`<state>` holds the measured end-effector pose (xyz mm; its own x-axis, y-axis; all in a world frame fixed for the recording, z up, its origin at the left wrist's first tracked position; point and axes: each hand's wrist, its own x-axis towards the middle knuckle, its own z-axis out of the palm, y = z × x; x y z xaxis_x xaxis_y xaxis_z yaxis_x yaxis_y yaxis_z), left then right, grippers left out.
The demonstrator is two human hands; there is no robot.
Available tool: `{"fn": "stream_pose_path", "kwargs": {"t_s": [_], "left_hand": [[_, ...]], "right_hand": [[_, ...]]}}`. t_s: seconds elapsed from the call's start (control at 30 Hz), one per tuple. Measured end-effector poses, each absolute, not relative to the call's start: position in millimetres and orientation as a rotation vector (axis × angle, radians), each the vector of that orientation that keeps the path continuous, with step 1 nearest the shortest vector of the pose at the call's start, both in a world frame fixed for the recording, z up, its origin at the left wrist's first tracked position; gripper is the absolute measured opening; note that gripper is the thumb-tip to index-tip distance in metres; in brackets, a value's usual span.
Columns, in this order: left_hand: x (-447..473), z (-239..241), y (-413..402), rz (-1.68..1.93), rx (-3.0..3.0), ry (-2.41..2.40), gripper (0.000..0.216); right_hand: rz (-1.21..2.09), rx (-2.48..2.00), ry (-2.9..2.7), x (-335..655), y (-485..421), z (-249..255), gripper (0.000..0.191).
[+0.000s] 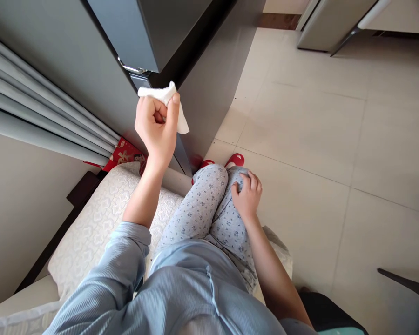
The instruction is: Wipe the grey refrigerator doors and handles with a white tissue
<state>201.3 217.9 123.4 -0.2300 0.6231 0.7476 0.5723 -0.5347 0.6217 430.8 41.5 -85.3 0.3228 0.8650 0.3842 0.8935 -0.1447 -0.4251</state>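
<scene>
My left hand (155, 123) is raised in front of me, its fingers curled around a crumpled white tissue (164, 94). One corner of the tissue hangs out past the thumb. Just beyond it stands a tall dark grey cabinet, likely a refrigerator (209, 88), with a metal hinge (134, 69) between its upper and lower parts. My right hand (247, 193) lies on my right knee with the fingers spread, holding nothing. Under it are grey patterned trousers (202, 202).
I sit beside a cream patterned cushion (91, 232). A red printed box (124, 156) lies by the grey curtain (49, 88) at the left. Red slippers (238, 159) are on my feet on the tiled floor (310, 130). Dark chair parts (328, 311) stand at lower right.
</scene>
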Motion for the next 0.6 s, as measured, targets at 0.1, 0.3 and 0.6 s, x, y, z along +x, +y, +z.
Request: {"fn": "stream_pose_path", "kwargs": {"t_s": [0.1, 0.3, 0.6], "left_hand": [[209, 127, 216, 1.99, 1.954, 1.474, 0.061], [210, 63, 210, 1.851, 1.896, 1.547, 0.056], [205, -46, 196, 1.705, 1.865, 1.58, 0.066]], "right_hand": [[-0.076, -2.003, -1.543, 431, 41, -85, 0.036], [-0.052, -2.011, -1.552, 432, 41, -87, 0.036], [-0.106, -1.99, -1.566, 432, 43, -86, 0.034]]}}
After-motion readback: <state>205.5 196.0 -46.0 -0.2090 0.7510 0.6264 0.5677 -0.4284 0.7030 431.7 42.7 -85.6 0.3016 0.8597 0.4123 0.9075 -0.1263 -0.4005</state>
